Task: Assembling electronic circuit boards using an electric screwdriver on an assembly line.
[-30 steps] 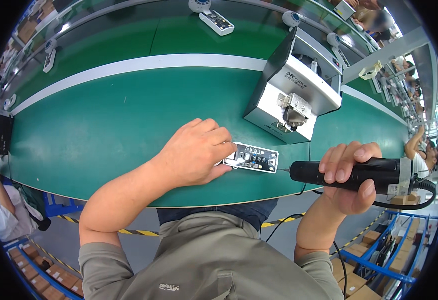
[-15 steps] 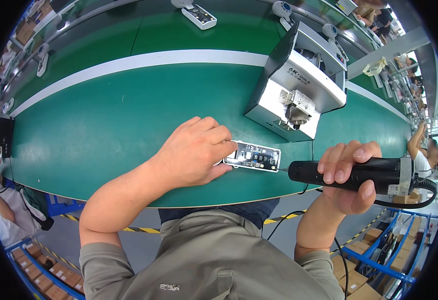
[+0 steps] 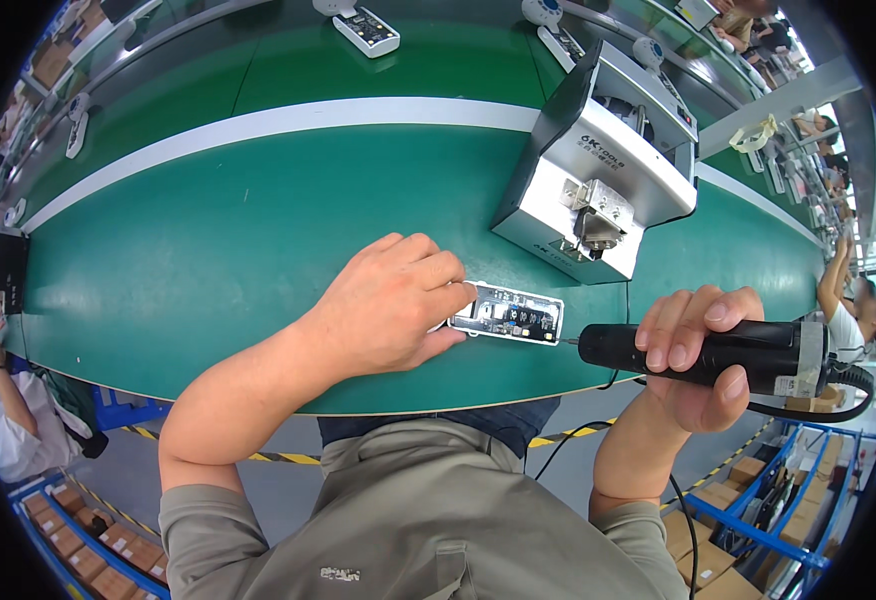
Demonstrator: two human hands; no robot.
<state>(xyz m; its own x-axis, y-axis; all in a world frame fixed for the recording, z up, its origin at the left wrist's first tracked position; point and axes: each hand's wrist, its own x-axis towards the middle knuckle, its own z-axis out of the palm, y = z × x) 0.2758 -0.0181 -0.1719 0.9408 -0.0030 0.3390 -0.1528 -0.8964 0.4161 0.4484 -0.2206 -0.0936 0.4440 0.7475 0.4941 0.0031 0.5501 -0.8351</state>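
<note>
My left hand point(image 3: 393, 305) grips the left end of a white plastic housing with an exposed circuit board point(image 3: 518, 316), fingers on top and thumb along its near side. That end is covered by my fingers. In my right hand point(image 3: 693, 345) is a black corded electric screwdriver point(image 3: 623, 346), held level with its bit pointing left. The bit's tip reaches the near right corner of the housing; whether it touches a screw is too small to tell. The housing lies over the green bench top point(image 3: 188, 230).
A silver and black screw feeder point(image 3: 583, 190) stands beyond my right hand. Behind a white strip point(image 3: 288, 117), a green conveyor carries several white units, one of them a housing point(image 3: 368, 32). The screwdriver's cord point(image 3: 858, 400) loops at right. A co-worker point(image 3: 18, 410) sits at far left.
The white units on the conveyor have shifted left. At far left the co-worker's arm has moved. My hands, the housing and the screwdriver stay nearly where they were.
</note>
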